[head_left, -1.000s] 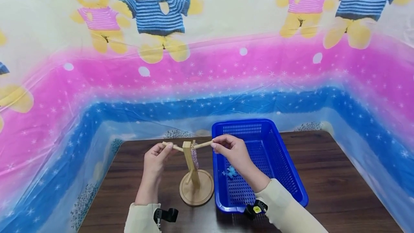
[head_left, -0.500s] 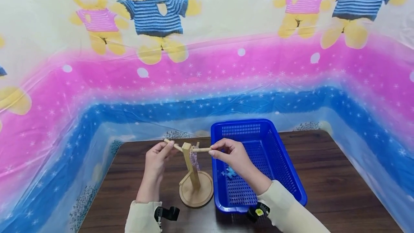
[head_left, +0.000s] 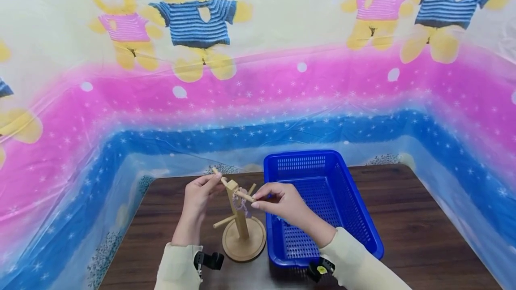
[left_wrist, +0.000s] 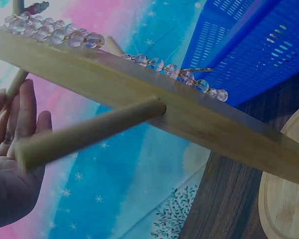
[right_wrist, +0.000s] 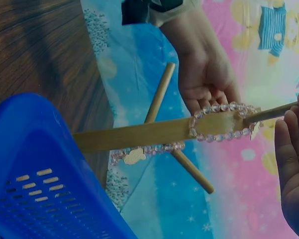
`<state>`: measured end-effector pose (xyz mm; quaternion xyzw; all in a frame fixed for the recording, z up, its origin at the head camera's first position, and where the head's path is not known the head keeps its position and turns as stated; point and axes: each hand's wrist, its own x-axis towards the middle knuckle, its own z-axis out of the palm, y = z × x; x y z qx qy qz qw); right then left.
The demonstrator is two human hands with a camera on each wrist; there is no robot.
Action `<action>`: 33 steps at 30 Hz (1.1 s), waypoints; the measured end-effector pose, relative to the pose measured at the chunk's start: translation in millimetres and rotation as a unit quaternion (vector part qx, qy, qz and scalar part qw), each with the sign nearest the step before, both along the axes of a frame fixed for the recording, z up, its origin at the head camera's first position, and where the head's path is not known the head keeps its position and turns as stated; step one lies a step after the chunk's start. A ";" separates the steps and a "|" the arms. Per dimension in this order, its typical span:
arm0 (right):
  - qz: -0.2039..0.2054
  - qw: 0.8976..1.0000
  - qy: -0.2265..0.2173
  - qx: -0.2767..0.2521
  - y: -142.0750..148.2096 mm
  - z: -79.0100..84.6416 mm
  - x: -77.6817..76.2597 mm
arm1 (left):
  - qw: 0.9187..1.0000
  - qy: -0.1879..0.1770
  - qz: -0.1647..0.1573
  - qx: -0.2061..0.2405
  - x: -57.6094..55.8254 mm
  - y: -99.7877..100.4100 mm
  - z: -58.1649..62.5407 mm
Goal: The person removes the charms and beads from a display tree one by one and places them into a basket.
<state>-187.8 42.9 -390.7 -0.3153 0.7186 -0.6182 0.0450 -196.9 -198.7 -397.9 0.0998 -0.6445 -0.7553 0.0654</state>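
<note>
A wooden peg stand [head_left: 242, 223] with a round base [head_left: 244, 252] stands on the table, its pegs sticking out at different heights. My left hand [head_left: 200, 191] pinches the upper left peg [head_left: 218, 174] between thumb and fingers. On the other side, my right hand [head_left: 280, 198] pinches the end of the upper right peg [head_left: 244, 196]. A clear pinkish bead bracelet [right_wrist: 224, 136] loops over that right peg against the post. Below it, a second bead bracelet [right_wrist: 164, 148] with a gold charm hangs at a lower peg [right_wrist: 194, 172]. Another lower peg [left_wrist: 89, 132] is bare.
A blue plastic basket [head_left: 359, 209] stands right of the stand, close to its base. Something small and light blue inside it is mostly hidden by my right hand. The dark wooden table [head_left: 427, 232] backs onto a printed cloth [head_left: 258, 97].
The stand has turned clockwise as seen from above: the right peg came nearer with my right hand, and the left peg swung away. The bracelets and lower pegs turned along.
</note>
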 end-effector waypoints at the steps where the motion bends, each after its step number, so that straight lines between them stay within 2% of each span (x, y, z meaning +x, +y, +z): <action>1: 0.008 1.000 0.003 0.000 -1.3 0.3 1.1 | 1.000 0.001 -0.002 0.000 -1.0 0.6 0.4; 6: 0.039 0.998 0.039 0.004 -8.9 1.6 6.3 | 1.000 -0.008 -0.007 -0.023 -6.9 4.6 1.4; 10: 0.042 0.997 0.066 0.000 -16.0 0.9 9.1 | 0.999 -0.018 -0.014 -0.033 -12.2 8.4 1.5; 26: 0.007 0.997 0.031 -0.076 -38.8 -7.0 24.5 | 0.994 -0.033 -0.059 -0.084 -22.5 12.3 3.7; 33: -0.016 0.993 0.045 -0.109 -51.0 -8.9 32.6 | 0.993 -0.037 -0.074 -0.088 -23.7 11.0 5.6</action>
